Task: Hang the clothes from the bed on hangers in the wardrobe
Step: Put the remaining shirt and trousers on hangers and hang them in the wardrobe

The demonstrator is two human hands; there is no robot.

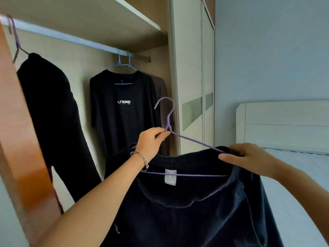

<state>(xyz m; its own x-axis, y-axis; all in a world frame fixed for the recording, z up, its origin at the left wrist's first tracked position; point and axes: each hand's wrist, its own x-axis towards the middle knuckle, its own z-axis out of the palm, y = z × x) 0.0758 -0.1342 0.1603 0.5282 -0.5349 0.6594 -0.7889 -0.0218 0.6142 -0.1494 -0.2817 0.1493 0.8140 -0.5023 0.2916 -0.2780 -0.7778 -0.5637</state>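
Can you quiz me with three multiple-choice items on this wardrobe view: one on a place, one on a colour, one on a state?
1. Where does the left hand grip the held hanger?
A. at the base of its hook
B. at the far end of its bottom bar
C. at the tip of its hook

2. What colour is that hanger?
A. red
B. purple
C. white

3. What is the state of the dark garment being handled?
A. folded flat on the bed
B. hung on the rail
C. partly on the hanger, held off the rail

Answers: 1 A, the fingers pinch just below the hook. 2 B, its wire shows purple. 3 C, the right hand holds the fabric at the hanger's shoulder, and the hook hangs on nothing.
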